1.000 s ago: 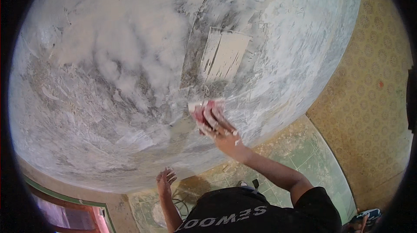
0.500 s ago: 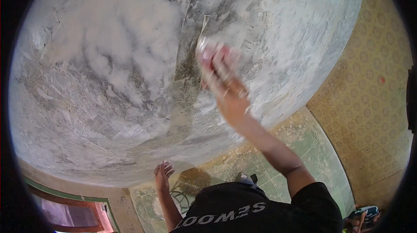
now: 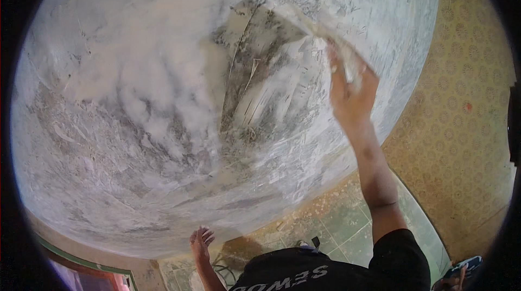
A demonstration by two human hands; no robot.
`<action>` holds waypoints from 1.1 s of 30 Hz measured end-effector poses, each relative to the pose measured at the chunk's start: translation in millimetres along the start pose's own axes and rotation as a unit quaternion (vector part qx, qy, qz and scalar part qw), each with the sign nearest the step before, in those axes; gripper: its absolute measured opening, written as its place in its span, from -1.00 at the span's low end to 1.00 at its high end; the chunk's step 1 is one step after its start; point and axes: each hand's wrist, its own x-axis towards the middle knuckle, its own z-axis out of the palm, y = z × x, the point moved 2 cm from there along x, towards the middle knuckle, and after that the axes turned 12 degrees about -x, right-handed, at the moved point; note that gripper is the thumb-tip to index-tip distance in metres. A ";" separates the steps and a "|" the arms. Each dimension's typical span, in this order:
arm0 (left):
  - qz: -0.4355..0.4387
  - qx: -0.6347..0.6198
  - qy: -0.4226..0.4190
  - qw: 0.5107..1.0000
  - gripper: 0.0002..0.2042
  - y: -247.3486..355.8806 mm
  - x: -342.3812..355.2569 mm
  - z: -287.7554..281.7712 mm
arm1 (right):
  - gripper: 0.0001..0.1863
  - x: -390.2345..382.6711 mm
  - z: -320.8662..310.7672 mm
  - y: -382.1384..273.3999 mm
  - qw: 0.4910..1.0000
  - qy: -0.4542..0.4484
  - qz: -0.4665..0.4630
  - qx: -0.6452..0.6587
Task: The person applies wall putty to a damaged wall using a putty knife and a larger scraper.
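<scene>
In front of me a large wall (image 3: 135,47) is smeared with white and grey filler, with a darker patch of bare surface at its middle. My right hand (image 3: 350,82) is raised at the right of that patch, its fingers closed round a putty knife (image 3: 296,18). The knife's wide blade is blurred by motion and lies against the wall, slanting up to the left. Low down, my left hand (image 3: 202,241) hangs near the wall's bottom edge, fingers loosely apart with whitish dust on them. Nothing shows in it.
Green floor tiles (image 3: 347,226) with crumbs of filler run along the wall's foot. A yellowish patterned wall (image 3: 461,101) stands at the right. At the lower left is a green-edged window or door frame (image 3: 92,266). Part of another person (image 3: 461,274) shows at the lower right.
My right hand has swept to the right and slightly upward with the putty knife, turning the blade. The darker patch is now more exposed. The left hand stays low, hardly moved.
</scene>
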 end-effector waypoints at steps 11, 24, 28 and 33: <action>0.003 0.010 -0.007 1.000 -0.56 -3.5 17.5 -5.7 | -0.61 38.8 27.9 6.0 0.984 0.030 -0.128 -0.124; 0.015 0.012 -0.006 1.000 -0.73 6.9 14.6 6.7 | -0.41 -223.1 76.0 -31.7 0.916 -0.305 -0.228 -0.129; 0.016 0.027 0.017 0.999 -0.72 20.5 10.5 11.5 | -0.45 -182.9 77.7 -7.1 0.947 -0.283 -0.145 0.051; 0.023 0.018 -0.007 1.000 -0.71 12.0 23.8 -4.6 | -0.59 -15.9 31.7 -15.8 0.985 -0.063 -0.063 0.146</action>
